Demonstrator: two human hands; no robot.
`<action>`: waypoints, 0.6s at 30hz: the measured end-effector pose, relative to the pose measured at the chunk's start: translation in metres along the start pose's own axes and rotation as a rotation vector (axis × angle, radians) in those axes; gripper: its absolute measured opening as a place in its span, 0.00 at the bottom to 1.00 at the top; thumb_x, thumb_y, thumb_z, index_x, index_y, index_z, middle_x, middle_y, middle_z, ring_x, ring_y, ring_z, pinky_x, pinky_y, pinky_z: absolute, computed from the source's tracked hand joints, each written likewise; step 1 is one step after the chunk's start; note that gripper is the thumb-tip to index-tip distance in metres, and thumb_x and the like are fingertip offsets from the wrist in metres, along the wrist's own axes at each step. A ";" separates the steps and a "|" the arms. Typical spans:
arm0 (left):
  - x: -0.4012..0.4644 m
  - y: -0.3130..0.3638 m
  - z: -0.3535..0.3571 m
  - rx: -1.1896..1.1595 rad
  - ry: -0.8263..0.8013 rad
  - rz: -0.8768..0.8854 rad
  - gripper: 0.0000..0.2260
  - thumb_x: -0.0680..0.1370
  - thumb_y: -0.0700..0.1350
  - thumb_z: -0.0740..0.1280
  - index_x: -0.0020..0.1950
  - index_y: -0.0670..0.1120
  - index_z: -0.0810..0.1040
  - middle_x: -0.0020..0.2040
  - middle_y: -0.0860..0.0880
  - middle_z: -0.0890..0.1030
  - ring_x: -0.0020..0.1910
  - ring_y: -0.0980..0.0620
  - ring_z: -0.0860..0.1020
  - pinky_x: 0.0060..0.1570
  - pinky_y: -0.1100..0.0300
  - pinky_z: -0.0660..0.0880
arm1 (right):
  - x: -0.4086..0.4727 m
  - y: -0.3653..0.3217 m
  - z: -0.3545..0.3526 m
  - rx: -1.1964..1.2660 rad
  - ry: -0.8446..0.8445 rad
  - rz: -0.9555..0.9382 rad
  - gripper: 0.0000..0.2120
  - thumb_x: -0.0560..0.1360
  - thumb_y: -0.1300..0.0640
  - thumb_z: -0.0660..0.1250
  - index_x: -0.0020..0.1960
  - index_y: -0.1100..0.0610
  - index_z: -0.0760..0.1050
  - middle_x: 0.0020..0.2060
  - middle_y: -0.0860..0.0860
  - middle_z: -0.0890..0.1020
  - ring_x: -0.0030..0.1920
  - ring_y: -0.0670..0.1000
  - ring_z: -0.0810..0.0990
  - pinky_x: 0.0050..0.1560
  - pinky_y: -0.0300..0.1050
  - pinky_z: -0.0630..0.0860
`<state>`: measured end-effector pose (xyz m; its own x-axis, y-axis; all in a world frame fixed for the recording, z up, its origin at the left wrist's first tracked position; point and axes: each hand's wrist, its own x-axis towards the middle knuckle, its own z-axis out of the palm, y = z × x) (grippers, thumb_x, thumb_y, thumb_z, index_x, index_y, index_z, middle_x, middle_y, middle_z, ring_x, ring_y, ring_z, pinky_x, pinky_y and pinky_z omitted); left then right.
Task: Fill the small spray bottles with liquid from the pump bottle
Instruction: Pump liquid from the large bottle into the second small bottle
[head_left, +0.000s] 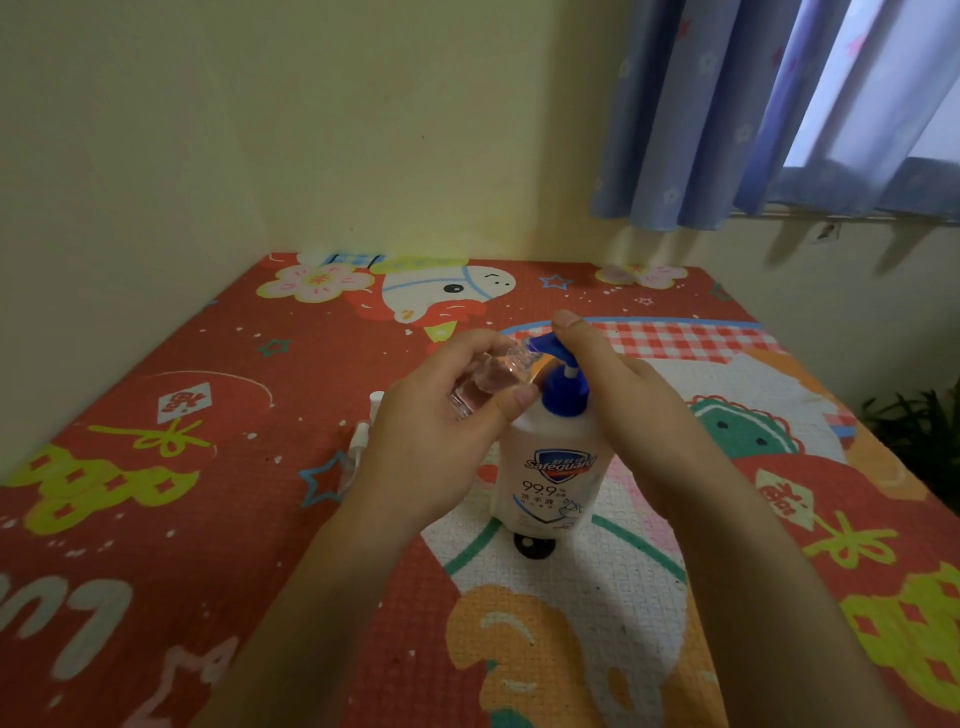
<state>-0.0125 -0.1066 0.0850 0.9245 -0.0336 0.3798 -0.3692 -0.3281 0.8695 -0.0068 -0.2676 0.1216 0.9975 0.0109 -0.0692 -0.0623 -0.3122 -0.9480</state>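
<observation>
**Small bottle held at the pump spout**

We see a white pump bottle (550, 467) standing upright on a bright red cartoon-printed mat (156, 519), near the middle of the view; its label reads "Safeguard" and "99.9", and its pump head (558, 358) is blue, with the spout pointing to our left.

Our left hand (431, 441) grips a small clear spray bottle (488, 376), fingers curled round its far side and the thumb lying across its near side; the bottle is tilted, its open neck raised toward the spout and touching or just beside the spout's tip; we cannot tell how much liquid is in it.

Our right hand (623, 384) rests on top of the pump head from the right; the thumb shows above the blue spout, pressed against it, and the other fingers are mostly hidden behind the pump, so we cannot tell how far they curl.

Just left of the left hand, on the mat, we make out white and clear pieces (363, 436), partly hidden by the hand and wrist; what they are is unclear.

Behind the mat stands a pale yellow wall (311, 130); a blue curtain (727, 114) hangs at the upper right.
</observation>
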 end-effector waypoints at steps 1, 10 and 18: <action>0.000 0.000 0.000 0.002 0.004 0.002 0.12 0.77 0.50 0.72 0.60 0.59 0.78 0.54 0.63 0.82 0.56 0.65 0.79 0.54 0.67 0.75 | 0.000 0.000 0.000 0.002 0.003 0.001 0.31 0.72 0.28 0.58 0.49 0.54 0.84 0.46 0.53 0.87 0.49 0.54 0.84 0.61 0.57 0.76; 0.000 0.000 0.001 -0.001 0.013 -0.011 0.13 0.77 0.50 0.73 0.60 0.59 0.78 0.55 0.61 0.82 0.57 0.64 0.79 0.55 0.63 0.76 | -0.001 0.000 -0.003 0.017 0.001 0.008 0.24 0.73 0.30 0.61 0.39 0.47 0.84 0.41 0.47 0.86 0.47 0.50 0.84 0.56 0.53 0.77; 0.000 -0.003 0.001 0.004 0.012 0.001 0.12 0.77 0.49 0.73 0.59 0.58 0.78 0.54 0.60 0.82 0.55 0.62 0.79 0.55 0.60 0.77 | -0.003 -0.001 -0.006 0.005 -0.023 -0.025 0.21 0.76 0.34 0.61 0.37 0.44 0.84 0.40 0.43 0.84 0.44 0.46 0.83 0.46 0.45 0.76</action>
<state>-0.0115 -0.1063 0.0826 0.9230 -0.0221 0.3842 -0.3693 -0.3318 0.8681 -0.0092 -0.2729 0.1245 0.9978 0.0405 -0.0526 -0.0377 -0.3073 -0.9509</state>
